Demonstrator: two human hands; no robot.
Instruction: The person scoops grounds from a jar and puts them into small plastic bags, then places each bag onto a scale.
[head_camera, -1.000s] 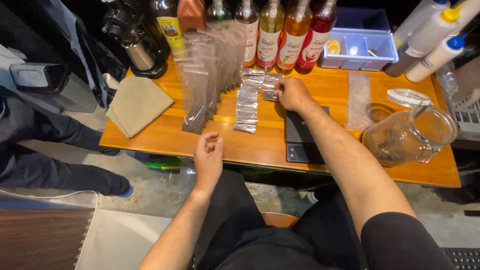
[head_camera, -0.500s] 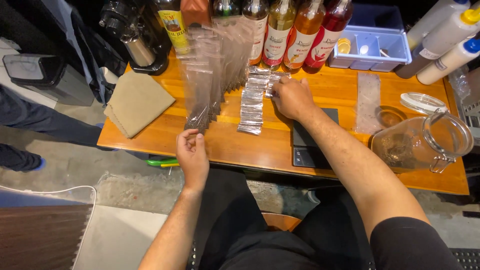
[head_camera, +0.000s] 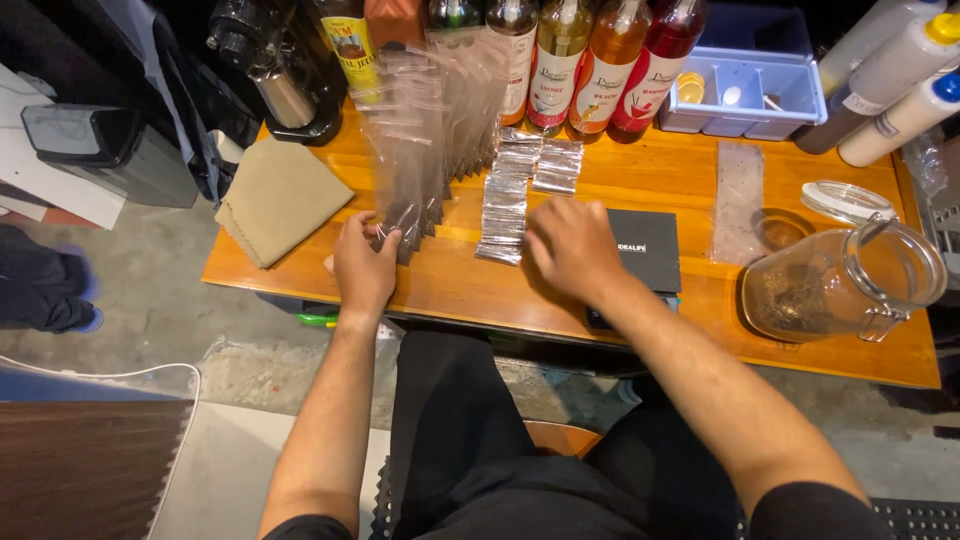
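My left hand (head_camera: 365, 262) pinches the near end of a stack of clear plastic bags (head_camera: 420, 130) that lies fanned across the wooden table (head_camera: 460, 285). My right hand (head_camera: 570, 245) rests palm down beside a row of small silver foil packets (head_camera: 505, 205); its fingers touch the nearest packets, and I cannot tell whether it grips one. More foil packets (head_camera: 557, 165) lie just behind. Under my right wrist sits a flat black scale (head_camera: 645, 250).
A row of syrup bottles (head_camera: 585, 65) stands at the back, with a blue plastic bin (head_camera: 745, 85) to their right. A clear glass jar (head_camera: 840, 285) lies at right, a tan cloth (head_camera: 280, 200) at left, a black grinder (head_camera: 280, 65) behind it.
My left hand rose from the table's front edge and took hold of the clear bags. My right hand drew back from the far packets toward the near end of the row.
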